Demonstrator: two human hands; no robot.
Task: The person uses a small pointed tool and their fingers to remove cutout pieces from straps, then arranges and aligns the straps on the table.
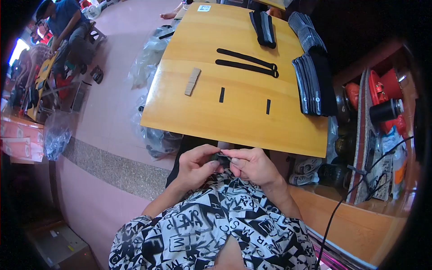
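Left hand (198, 165), right hand (255, 166): fingers (238, 154) pinching small piece (223, 157), apparently dark; two black straps (245, 56) on yellow table (180, 118)

Left fingers (207, 151) close beside right fingers (240, 154)

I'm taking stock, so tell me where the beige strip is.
In the head view, the beige strip lies on the table, near its left edge, left of two short black strips.

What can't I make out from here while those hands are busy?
- Small item: head view, mostly covered by the fingers of the left hand and right hand.
- White label: head view, print too small.
- Black cable: head view, lower end cut off by the bottom edge.
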